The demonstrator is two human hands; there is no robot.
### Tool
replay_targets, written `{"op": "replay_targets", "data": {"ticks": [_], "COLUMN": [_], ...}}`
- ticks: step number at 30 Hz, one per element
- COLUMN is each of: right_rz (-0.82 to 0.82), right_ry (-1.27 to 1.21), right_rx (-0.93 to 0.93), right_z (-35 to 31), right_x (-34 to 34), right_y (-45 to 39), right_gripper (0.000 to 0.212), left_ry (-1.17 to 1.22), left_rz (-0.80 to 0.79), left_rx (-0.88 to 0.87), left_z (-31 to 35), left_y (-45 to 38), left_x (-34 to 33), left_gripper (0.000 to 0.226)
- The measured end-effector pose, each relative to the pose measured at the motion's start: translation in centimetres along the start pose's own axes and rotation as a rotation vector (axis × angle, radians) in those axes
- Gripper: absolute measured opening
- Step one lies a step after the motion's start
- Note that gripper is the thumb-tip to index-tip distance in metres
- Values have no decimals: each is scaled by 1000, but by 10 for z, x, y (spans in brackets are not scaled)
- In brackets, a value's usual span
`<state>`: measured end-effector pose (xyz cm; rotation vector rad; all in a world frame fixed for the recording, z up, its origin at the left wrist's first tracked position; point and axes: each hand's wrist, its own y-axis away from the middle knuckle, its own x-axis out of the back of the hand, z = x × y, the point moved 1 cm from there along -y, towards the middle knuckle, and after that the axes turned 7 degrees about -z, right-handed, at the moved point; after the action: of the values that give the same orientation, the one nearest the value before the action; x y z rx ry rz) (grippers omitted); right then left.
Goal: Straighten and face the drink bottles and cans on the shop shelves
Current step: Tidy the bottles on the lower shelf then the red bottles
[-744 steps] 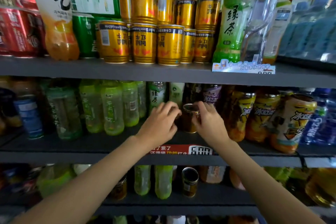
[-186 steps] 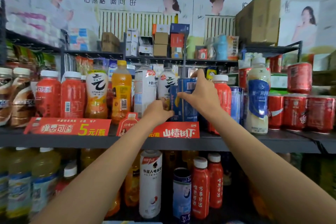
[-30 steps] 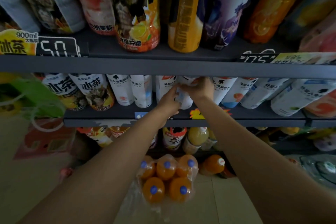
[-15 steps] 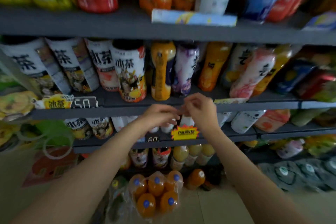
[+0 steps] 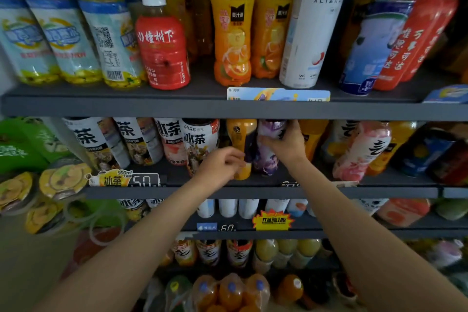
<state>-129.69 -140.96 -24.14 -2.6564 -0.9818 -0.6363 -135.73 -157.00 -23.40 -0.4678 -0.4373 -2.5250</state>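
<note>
Both hands are on the second dark shelf (image 5: 379, 191). My right hand (image 5: 287, 144) grips the upper part of a purple-labelled bottle (image 5: 266, 159) that stands beside an orange bottle (image 5: 240, 134). My left hand (image 5: 219, 167) holds the lower part of that orange bottle, fingers curled against it. Left of them stand several big iced-tea bottles (image 5: 200, 142) with white and black labels. To the right leans a pink-labelled bottle (image 5: 359, 152), tilted against its neighbours.
The shelf above (image 5: 126, 106) carries a red hawthorn bottle (image 5: 162, 50), orange juice bottles (image 5: 233, 33), a tall white bottle (image 5: 311, 28) and a blue can (image 5: 372, 48). Lower shelves hold white bottles (image 5: 228, 208); a pack of orange bottles (image 5: 230, 291) lies near the floor. Green bags (image 5: 22, 144) hang left.
The view has risen by about a shelf. My hands have moved up from the shelf edge onto the orange and purple bottles and taken hold of them.
</note>
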Motion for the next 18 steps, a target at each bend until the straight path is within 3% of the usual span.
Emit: {"op": "replay_targets", "data": {"ticks": [4, 6, 8, 11, 14, 18], "right_rz": [96, 221, 337, 150, -28, -53], "right_ry": [124, 150, 170, 172, 251, 357], "right_rx": [-18, -74, 51, 282, 212, 130], "right_z": [-6, -14, -23, -33, -46, -58], "right_x": [-7, -11, -18, -38, -48, -44], "right_y": [7, 21, 43, 58, 37, 28], "right_gripper": [90, 80, 62, 53, 61, 63], "left_ry": [81, 94, 72, 52, 41, 88], "left_rz": [106, 152, 168, 146, 143, 143], "left_rx": [86, 93, 55, -23, -74, -75], "left_z": [-13, -14, -10, 2, 5, -2], "left_y": [0, -2, -4, -9, -19, -19], "left_x": [9, 10, 10, 9, 10, 12], "left_gripper": [29, 36, 49, 61, 69, 71]}}
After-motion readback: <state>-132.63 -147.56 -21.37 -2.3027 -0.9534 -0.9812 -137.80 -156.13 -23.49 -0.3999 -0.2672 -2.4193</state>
